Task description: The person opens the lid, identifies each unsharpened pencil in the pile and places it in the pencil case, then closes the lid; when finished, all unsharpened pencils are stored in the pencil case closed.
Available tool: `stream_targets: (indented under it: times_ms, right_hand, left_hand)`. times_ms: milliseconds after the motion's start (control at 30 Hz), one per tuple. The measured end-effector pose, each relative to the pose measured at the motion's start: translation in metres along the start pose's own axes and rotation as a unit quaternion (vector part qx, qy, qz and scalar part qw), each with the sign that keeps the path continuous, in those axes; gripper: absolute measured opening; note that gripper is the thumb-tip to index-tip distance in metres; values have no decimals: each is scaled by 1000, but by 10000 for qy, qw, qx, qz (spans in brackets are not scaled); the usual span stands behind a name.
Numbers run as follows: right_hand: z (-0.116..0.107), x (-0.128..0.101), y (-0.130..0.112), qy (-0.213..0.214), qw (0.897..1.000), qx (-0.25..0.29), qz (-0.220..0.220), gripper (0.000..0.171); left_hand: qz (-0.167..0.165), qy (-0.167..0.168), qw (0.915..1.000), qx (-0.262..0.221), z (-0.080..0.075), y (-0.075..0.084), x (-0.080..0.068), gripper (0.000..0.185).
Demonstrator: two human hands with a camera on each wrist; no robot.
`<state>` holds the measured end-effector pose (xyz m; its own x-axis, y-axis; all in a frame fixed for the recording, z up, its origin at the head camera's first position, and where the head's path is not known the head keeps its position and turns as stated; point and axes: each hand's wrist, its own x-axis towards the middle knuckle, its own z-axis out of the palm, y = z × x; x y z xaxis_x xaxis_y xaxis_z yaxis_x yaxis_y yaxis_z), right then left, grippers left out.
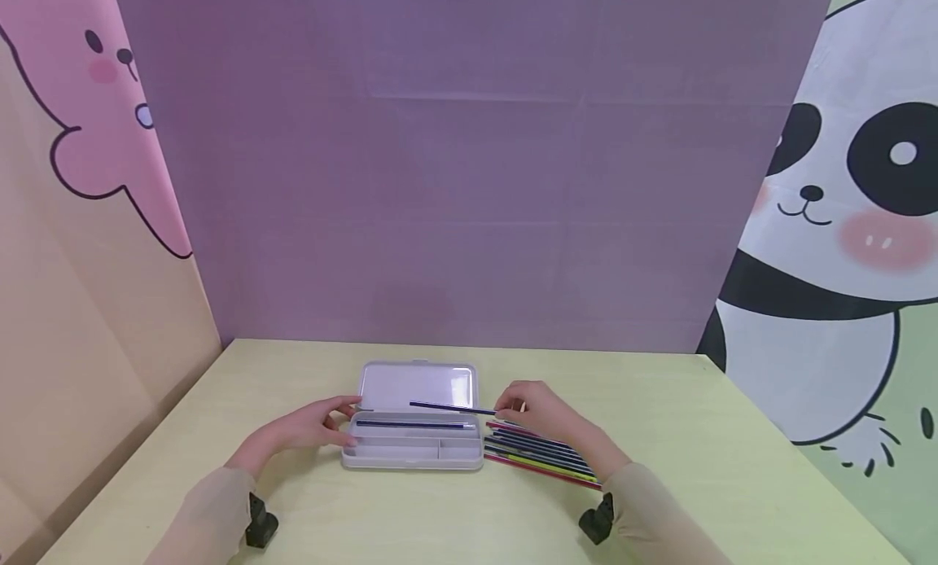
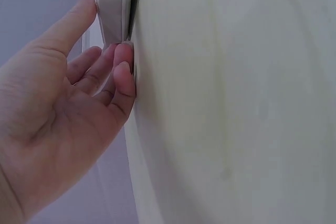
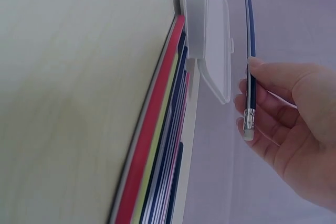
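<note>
A white pencil case lies with its lid folded back, and one dark pencil is in its rear compartment. My left hand holds the case's left end between thumb and fingers; the left wrist view shows the fingertips against the case end. Above the lid's right part, my right hand pinches a dark blue pencil near its eraser end. In the right wrist view that pencil's white eraser and silver band show below the thumb.
Just right of the case, a bunch of pencils lies on the pale wooden table, mostly dark with some red and yellow-green. Small dividers split the case's front compartment. A purple sheet hangs behind the table.
</note>
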<state>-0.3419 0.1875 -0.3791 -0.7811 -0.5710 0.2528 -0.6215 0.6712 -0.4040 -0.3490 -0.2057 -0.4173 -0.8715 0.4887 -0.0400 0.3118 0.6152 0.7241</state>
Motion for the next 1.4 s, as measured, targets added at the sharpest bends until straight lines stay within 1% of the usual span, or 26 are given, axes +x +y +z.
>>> stream_targets:
  times_ms: [233,533,733,967,1200,1400]
  right_hand:
    - [8,8,-11,-142,9998,102,-120,8]
    - [25,25,-30,-339,9993,-4,-180,6]
    - [37,33,-38,-482,9987,-124,-109,5]
    - [46,40,-41,-569,9980,-204,-205,5]
    - [53,48,-42,-592,9970,-351,-342,5]
    - [59,52,-41,-634,9969,-365,-300,6]
  left_hand:
    - [54,-2,9999,-143,-1,0,1,79]
    - [-58,13,9990,-437,0,1,0,77]
    - [-125,22,9992,-387,1,2,-1,75]
    - [-37,-29,9994,-345,0,2,0,76]
    - [-95,-127,9993,-349,-1,1,-2,76]
    - [-13,-159,9991,-388,-1,3,-2,75]
